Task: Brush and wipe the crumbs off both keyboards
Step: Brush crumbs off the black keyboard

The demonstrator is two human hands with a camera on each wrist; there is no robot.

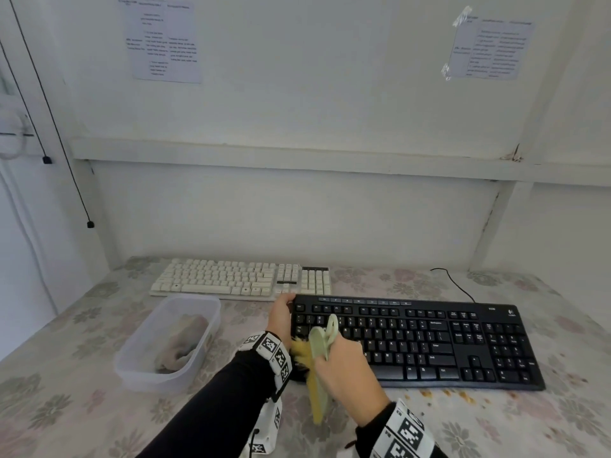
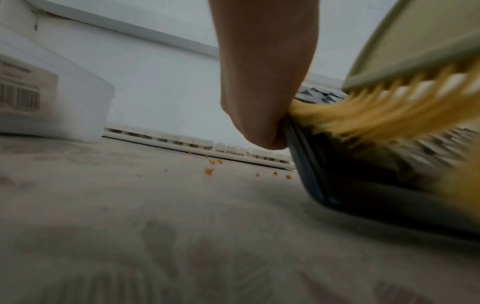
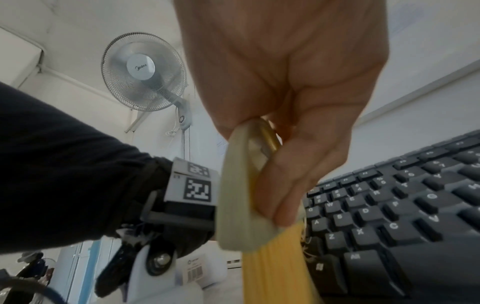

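- Far left on the flowered desk (image 1: 66,385) sits a clear plastic tub (image 1: 139,358) with a crumpled cloth (image 1: 180,342) lying inside; a barcode label (image 2: 19,90) is stuck on its side, the print too blurred to read.
- Behind the tub, by the wall, the white keyboard (image 1: 241,279) lies flat.
- The left hand (image 1: 281,317) has its grip closed around the left end of the black keyboard (image 1: 429,345), thumb (image 1: 287,298) over the top corner, the heel of the hand against the edge.
- The left wrist view shows that end of the black keyboard tilted up off the desk, with orange crumbs (image 2: 211,166) scattered between the two keyboards.
- The right hand (image 1: 347,368) has its grip wrapped tight round the pale green handle of a brush (image 1: 322,345); its yellow bristles (image 2: 363,117) press, bent, on the keys at the keyboard's left end.
- The black keyboard carries a Logitech mark at its upper right corner; key legends such as Q, W, A, S, Z, X, C and Alt read clearly in the right wrist view.
- More crumbs (image 1: 463,396) lie on the desk along the keyboard's front edge, toward the right.
- On the wall hangs a fan (image 3: 141,71) marked Midea, and two taped paper sheets (image 1: 489,47) whose text is unreadable.
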